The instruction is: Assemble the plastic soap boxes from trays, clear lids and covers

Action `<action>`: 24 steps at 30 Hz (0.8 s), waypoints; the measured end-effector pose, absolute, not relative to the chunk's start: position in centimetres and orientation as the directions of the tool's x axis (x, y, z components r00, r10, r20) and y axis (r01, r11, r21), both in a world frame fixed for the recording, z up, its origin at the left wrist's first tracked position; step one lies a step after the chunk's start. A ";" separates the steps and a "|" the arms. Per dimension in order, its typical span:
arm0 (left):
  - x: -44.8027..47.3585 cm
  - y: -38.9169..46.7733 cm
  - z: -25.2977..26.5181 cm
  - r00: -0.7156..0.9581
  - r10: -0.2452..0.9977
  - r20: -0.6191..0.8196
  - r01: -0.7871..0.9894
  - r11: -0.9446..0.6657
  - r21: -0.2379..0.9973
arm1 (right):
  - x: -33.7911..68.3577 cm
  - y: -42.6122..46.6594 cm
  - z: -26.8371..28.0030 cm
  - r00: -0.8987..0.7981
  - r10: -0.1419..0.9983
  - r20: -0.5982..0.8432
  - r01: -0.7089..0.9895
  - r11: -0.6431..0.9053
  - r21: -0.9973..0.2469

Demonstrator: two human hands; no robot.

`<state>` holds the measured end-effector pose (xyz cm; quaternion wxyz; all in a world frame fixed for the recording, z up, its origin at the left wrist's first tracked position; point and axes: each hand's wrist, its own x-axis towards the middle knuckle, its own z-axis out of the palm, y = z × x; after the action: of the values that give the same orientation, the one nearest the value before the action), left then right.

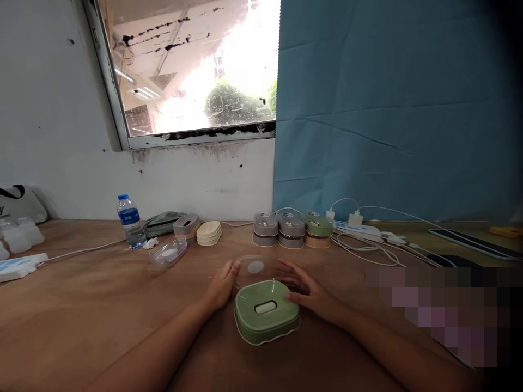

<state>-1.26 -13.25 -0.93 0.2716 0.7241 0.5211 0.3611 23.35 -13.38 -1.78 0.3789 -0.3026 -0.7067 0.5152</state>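
Our left grip [221, 284], at ten o'clock from the green box [265, 321], touches the left edge of a clear plastic piece [267, 272]; we cannot tell whether it pinches. Our right grip [312, 294], at two o'clock, is spread wide, thumb on the box, fingers by the clear piece's right side. The box sits directly before us on the table [102, 283], the clear piece just beyond at twelve. We'd do well to steady that thin plastic evenly from both sides, pressing lightly lest it flex, without the thumb nudging the box. Farther out, we find a bottle [131, 220] at ten.
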 end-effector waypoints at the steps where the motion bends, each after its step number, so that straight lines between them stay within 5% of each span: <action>1: -1.4 -13.0 -1.1 0.167 0.958 0.234 0.585 -0.287 0.759 | 23.3 -13.3 -1.8 -0.529 0.822 0.211 0.048 0.277 -0.960; 6: -2.5 -11.5 -1.5 0.108 0.967 0.230 0.731 -0.234 0.641 | 23.4 -13.4 -1.6 -0.540 0.824 0.171 0.098 0.264 -0.960; 12: -3.2 -11.4 -1.6 0.026 0.964 0.266 0.744 -0.196 0.639 | 23.5 -13.8 -1.2 -0.561 0.811 0.164 0.135 0.285 -0.949; 18: -2.4 -13.3 0.3 0.532 0.778 0.335 0.526 -0.614 0.588 | 23.8 -13.8 -1.0 -0.561 0.809 0.175 0.173 0.322 -0.931; 24: -2.2 -13.2 0.6 0.631 0.728 0.268 0.536 -0.659 0.528 | 23.9 -13.7 -1.1 -0.565 0.800 0.203 0.209 0.377 -0.902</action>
<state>-2.17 -13.23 0.59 0.2040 0.8798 0.3591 0.2354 23.87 -13.73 -1.09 0.3287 -0.3311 -0.7618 0.4495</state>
